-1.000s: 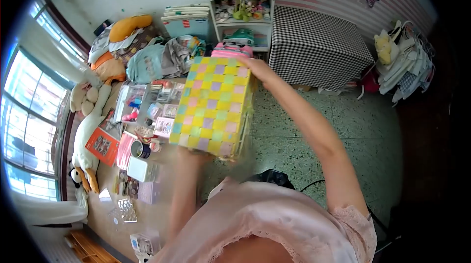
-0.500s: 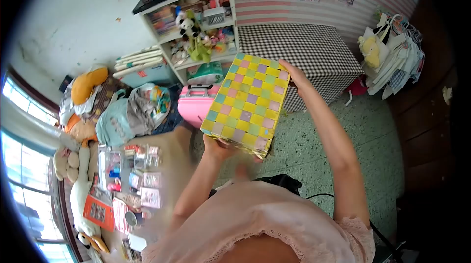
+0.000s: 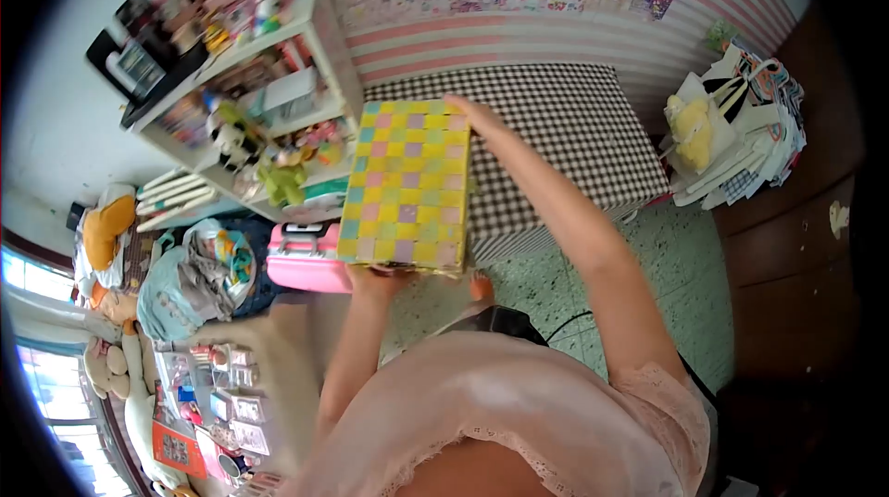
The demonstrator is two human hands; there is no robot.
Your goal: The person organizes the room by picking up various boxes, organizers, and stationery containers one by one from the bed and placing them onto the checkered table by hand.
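Both my hands carry a woven box [image 3: 407, 184], checkered in yellow with pink, lilac, green and teal squares. My left hand [image 3: 378, 282] grips it from below at the near edge, its fingers partly hidden under the box. At the far right corner my right hand [image 3: 470, 115] is wrapped round the edge, with most of the fingers out of sight behind it. Beyond the box, and partly behind it, stands a surface covered with black-and-white gingham cloth [image 3: 565, 140].
A white shelf [image 3: 338, 62] full of toys stands at the left, with a pink suitcase [image 3: 306, 265] below it. Small packages lie on a beige surface [image 3: 292, 349]. Clothes on hangers [image 3: 750, 145] are at the right, above the speckled floor [image 3: 685, 265].
The box and both hands have shifted left in view, and the box stands straighter. The shelf and the gingham-covered surface now appear closer as my body has moved forward.
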